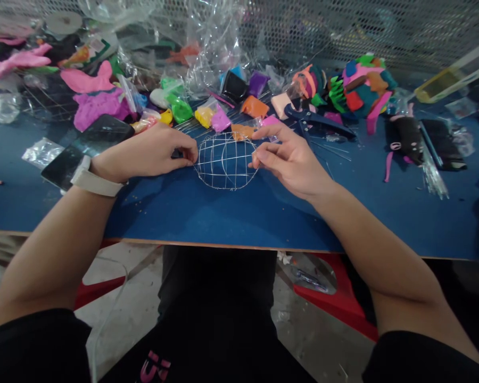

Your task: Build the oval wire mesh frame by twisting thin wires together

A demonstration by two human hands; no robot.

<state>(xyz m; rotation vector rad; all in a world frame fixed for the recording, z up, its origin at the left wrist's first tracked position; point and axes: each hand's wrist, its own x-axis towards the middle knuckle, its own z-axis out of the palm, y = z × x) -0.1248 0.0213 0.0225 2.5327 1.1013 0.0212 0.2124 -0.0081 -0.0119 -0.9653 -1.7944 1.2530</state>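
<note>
Shaping or fastening the wire frame (pixel 224 159) looks like the step in hand, judging by both hands being at its rim. Far left: crinkled clear wrapper (pixel 43 152), then dark flat slab (pixel 88 148) on the blue counter (pixel 207 219), partly behind the left wrist with its pale wristband (pixel 98 181). Left hand (pixel 155 151): grip closed, thumb and fingertips pinched on the frame's left edge; exact contact partly hidden by the curled fingers. Frame sits between the hands, near the middle of the counter, roughly oval, crossed by a grid of thin wires. Behind it, yellow packet (pixel 204 116), purple packet (pixel 221 121), orange packet (pixel 255 107). Right hand (pixel 289 162): grip nearly closed, thumb and a finger pinching at the right edge, index finger lifted clear and bent over; can't tell if they have the rim itself or a wire end. Judgement: next move calls for a steady left hold and a fine fingertip pinch on the right, light enough not to bend the grid. Past that hand: blue-handled tool (pixel 319 120), loose wires (pixel 332 151), multicoloured lump (pixel 365 88), dark figure (pixel 404 137), bundle of strands (pixel 435 178).
</note>
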